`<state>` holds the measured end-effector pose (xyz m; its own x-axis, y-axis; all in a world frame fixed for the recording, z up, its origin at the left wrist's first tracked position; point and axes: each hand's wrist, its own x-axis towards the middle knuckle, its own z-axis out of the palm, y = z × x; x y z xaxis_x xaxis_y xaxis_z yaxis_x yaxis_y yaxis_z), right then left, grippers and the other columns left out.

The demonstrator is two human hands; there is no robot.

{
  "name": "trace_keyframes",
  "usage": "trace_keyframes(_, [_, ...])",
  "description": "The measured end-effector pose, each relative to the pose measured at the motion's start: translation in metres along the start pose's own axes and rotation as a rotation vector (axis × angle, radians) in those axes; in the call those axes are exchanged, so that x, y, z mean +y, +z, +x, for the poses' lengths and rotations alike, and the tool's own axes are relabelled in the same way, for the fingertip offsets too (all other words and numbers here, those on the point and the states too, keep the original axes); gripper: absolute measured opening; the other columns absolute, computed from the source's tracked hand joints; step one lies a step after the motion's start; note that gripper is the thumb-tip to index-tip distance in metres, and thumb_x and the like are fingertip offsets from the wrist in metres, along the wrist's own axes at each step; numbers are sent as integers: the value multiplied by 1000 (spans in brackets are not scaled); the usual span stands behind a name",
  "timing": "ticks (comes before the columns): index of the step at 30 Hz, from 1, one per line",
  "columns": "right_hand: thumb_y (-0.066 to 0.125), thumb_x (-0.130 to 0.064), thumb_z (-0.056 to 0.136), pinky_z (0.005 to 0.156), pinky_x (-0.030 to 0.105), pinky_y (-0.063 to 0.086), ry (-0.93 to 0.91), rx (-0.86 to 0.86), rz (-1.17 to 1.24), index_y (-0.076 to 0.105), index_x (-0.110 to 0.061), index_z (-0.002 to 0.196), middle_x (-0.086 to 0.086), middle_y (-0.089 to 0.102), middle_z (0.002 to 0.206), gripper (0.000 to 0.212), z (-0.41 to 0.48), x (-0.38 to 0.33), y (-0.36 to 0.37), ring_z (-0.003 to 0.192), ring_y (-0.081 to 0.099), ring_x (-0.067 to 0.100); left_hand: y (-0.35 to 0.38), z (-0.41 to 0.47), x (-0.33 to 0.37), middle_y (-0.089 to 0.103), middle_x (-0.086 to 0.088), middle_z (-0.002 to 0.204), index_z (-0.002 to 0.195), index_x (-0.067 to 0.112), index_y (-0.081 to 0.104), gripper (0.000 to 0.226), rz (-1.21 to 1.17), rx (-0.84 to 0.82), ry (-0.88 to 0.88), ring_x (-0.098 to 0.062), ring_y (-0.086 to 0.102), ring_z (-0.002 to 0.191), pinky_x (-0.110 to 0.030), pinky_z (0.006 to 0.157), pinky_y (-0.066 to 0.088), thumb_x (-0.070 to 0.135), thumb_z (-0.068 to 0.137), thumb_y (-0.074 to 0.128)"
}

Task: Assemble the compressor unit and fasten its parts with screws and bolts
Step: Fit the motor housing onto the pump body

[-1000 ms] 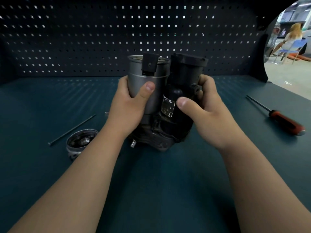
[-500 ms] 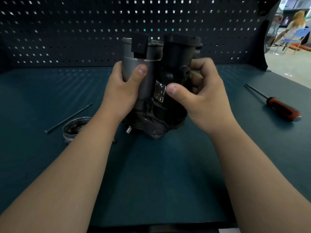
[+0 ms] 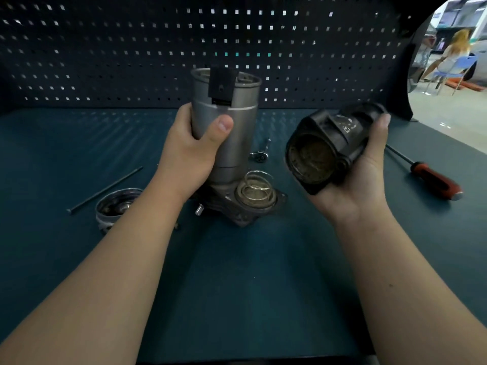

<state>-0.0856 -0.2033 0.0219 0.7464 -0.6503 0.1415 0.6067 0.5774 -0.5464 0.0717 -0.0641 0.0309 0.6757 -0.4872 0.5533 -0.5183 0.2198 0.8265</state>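
Observation:
The silver compressor cylinder [image 3: 232, 127] stands upright on its dark base [image 3: 245, 212] in the middle of the bench. My left hand [image 3: 192, 151] grips the cylinder from the left, thumb across its front. A coil spring [image 3: 257, 187] sits exposed in the round seat on the base, to the right of the cylinder. My right hand [image 3: 353, 180] holds the black housing [image 3: 326, 146] tilted in the air to the right, its open round end facing me.
A long thin bolt [image 3: 105, 189] and a round metal cap [image 3: 116, 206] lie at the left. A small ratchet piece [image 3: 261, 154] lies behind the base. A red-handled screwdriver [image 3: 432, 177] lies at the right. A pegboard wall [image 3: 131, 48] closes the back.
The black housing, earlier seated beside the silver cylinder, has been lifted off by my right hand and carried right, uncovering the spring. My left hand keeps its grip on the cylinder.

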Motion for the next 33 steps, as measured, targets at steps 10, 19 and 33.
trace_keyframes(10, [68,-57,67,77,48,56,-95,184,-479,59,-30,119,-2,72,108,59,0,-9,-6,100,70,23,-8,-17,7,68,22,107,113,31,52,77,-65,-93,102,1,63,102,-13,76,49,77,54,73])
trace_keyframes(19, [84,-42,61,78,-9,31,-451,43,-1304,2,-43,148,-43,45,114,120,-6,7,-15,103,41,-32,-7,-17,5,68,20,106,112,30,53,82,-79,-73,95,0,64,100,-16,76,50,79,50,74])
trace_keyframes(33, [79,-50,62,95,-1,31,-696,27,-1285,7,-49,141,-8,43,143,107,-11,9,-8,126,44,-1,-6,-20,11,68,25,101,110,31,53,83,-69,-69,86,6,64,94,-10,70,49,81,48,72])
